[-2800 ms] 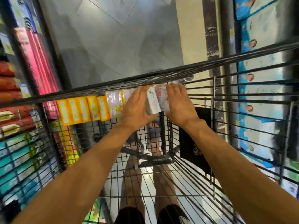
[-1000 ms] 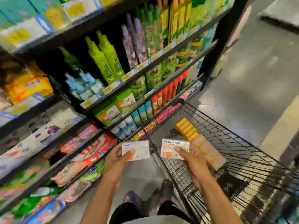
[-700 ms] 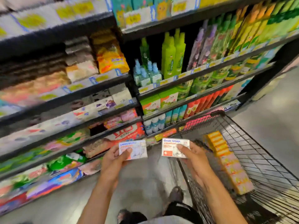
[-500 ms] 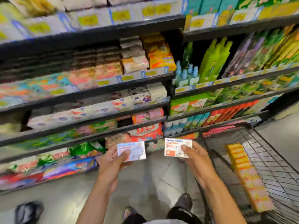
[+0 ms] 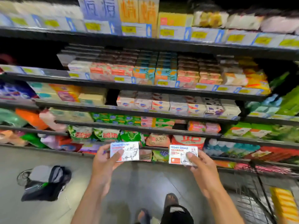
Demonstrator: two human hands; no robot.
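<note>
Goat-soap cartons, two small white cardboard ones with blue lettering, are both in my grasp, held up side by side but apart, low in front of me. My left hand (image 5: 105, 165) pinches the left carton (image 5: 127, 151), thumb across its printed face and fingers curled behind. My right hand (image 5: 202, 168) pinches the right carton (image 5: 178, 153) the same way. Near right, the black wire shopping cart (image 5: 258, 189) carries a row of yellow wrapped bars (image 5: 284, 206); neither carton is over it. Near left, a dark grey bag (image 5: 47, 183) lies on the grey floor (image 5: 145, 180). Farther off, the black metal shelving (image 5: 145, 113) faces me. On its middle tier sits a row of white soap boxes (image 5: 178, 107) that look like mine, though blur hides the print. I judge the picking-up is done. What is left is lifting both cartons up to that row and setting them in, and neither has reached it yet.
</note>
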